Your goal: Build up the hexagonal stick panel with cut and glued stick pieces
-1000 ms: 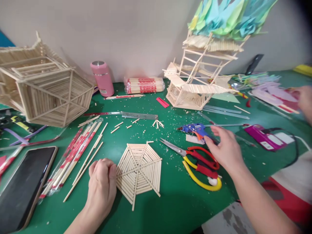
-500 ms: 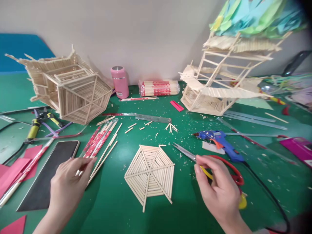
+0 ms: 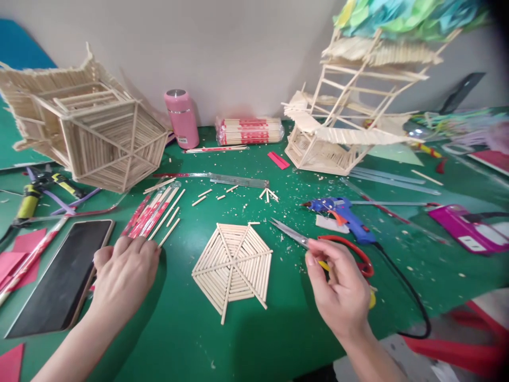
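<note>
My right hand [image 3: 340,284] grips a pair of scissors [image 3: 292,233] with red and yellow handles. Their tips point up and left, toward a web-like panel [image 3: 233,270] of short wooden sticks lying flat between my hands. My left hand [image 3: 125,273] is palm down with curled fingers, low over the near ends of some loose wooden sticks [image 3: 169,231] and red-and-white wrapped chopsticks [image 3: 153,212]. Its fingertips are hidden, so what they pinch does not show. A black phone [image 3: 63,276] lies just left of that hand.
A stick-built house [image 3: 115,138] lies at left and a taller stick structure [image 3: 350,106] stands at right. Between them are a pink flask [image 3: 182,119] and bundled chopsticks [image 3: 250,131]. A blue glue gun [image 3: 342,212] trails its cord near my right hand. Stick scraps litter the green table [image 3: 294,329].
My left hand has turned palm down, its fingers now curled over the sticks. My right hand still holds the scissors. The whole view has shifted, so things appear higher and further left.
</note>
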The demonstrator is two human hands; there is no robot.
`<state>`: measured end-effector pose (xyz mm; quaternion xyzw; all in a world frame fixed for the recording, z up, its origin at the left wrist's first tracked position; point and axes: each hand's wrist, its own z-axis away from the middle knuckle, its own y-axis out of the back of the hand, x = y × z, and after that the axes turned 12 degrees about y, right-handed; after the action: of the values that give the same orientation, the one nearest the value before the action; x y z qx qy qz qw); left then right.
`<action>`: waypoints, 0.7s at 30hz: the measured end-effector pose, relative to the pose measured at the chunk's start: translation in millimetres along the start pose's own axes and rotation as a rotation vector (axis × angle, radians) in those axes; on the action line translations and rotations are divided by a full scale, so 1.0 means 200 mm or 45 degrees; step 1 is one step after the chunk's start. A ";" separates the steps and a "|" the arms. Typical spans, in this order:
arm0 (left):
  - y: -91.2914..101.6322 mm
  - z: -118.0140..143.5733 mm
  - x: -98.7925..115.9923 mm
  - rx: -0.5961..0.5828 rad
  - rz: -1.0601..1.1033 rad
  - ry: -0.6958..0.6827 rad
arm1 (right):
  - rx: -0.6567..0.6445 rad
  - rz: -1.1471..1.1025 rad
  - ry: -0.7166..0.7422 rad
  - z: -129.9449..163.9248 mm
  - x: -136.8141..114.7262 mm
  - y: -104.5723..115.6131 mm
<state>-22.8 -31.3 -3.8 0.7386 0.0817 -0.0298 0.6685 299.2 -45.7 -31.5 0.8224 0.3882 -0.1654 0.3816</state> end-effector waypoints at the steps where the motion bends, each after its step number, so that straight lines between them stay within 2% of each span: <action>1: 0.00 0.00 0.00 -0.015 0.007 0.003 | 0.002 -0.009 -0.009 0.00 0.00 0.00; 6: 0.01 0.01 -0.02 -0.106 0.062 0.044 | -0.001 -0.050 -0.060 0.00 -0.01 0.00; 8: 0.03 0.02 -0.02 -0.097 0.153 0.076 | 0.001 -0.061 -0.073 0.00 -0.01 0.00; 11: 0.08 0.06 0.01 0.003 0.496 0.074 | 0.007 -0.106 -0.092 -0.01 -0.04 0.00; 13: 0.12 0.11 0.06 0.043 0.726 -0.044 | -0.020 -0.172 -0.102 -0.01 -0.08 0.00; 15: 0.15 0.17 0.12 0.062 0.922 -0.168 | -0.115 -0.278 -0.100 -0.02 -0.13 0.00; 17: 0.16 0.22 0.18 -0.056 1.024 -0.359 | -0.276 -0.386 -0.057 -0.02 -0.19 0.00; 21: 0.12 0.30 0.28 -0.179 1.139 -0.410 | -0.516 -0.396 0.131 0.00 -0.25 -0.01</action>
<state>39.4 -89.1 4.8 0.6402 -0.3470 0.1523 0.6682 265.8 -70.1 -4.5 0.6670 0.5540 -0.0987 0.4883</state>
